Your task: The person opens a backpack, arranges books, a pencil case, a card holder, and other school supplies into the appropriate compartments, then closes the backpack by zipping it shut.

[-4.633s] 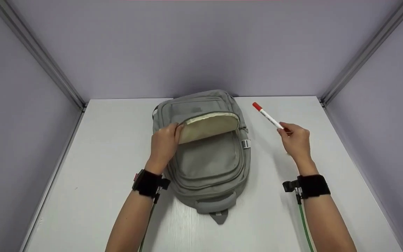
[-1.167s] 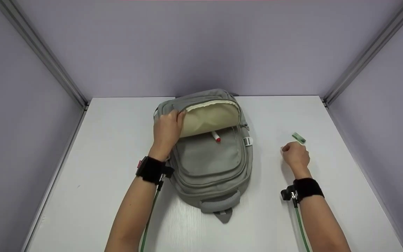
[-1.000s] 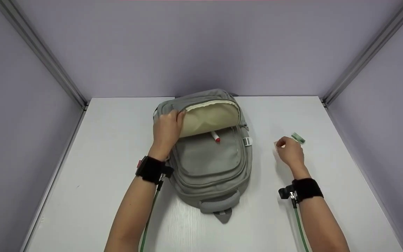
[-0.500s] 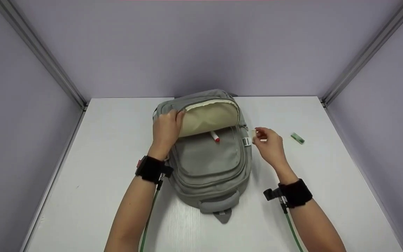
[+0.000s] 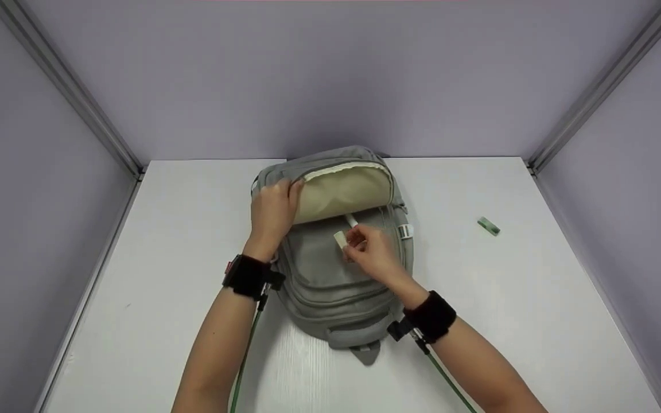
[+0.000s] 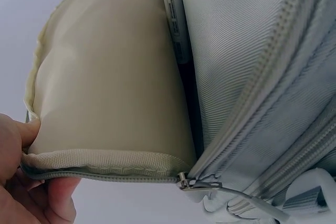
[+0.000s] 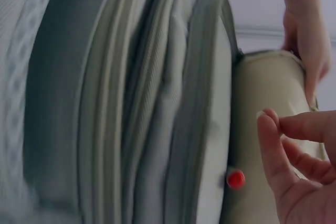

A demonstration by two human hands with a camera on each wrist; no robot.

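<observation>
A grey backpack [image 5: 313, 267] lies on the white table, its front pocket unzipped. My left hand [image 5: 273, 215] pinches the edge of the pocket flap [image 5: 345, 195] and holds it back, showing the cream lining. A white marker [image 5: 352, 220] with a red cap [image 7: 235, 179] sticks out of the pocket opening; the left wrist view shows its printed barrel [image 6: 176, 22] against the lining. My right hand [image 5: 379, 252] is over the front panel, beside the marker, pinching a small cream-coloured block [image 5: 340, 239]. In the right wrist view the fingertips hide that block.
A small green block [image 5: 488, 225] lies on the table [image 5: 537, 321] to the right of the backpack. Walls enclose the table at the back and both sides. The backpack's carry handle [image 5: 360, 334] points toward the person.
The marker went from my right hand into the pocket. My right hand then picked up the cream block beside the green one and carried it left over the backpack. The left hand stayed on the flap.
</observation>
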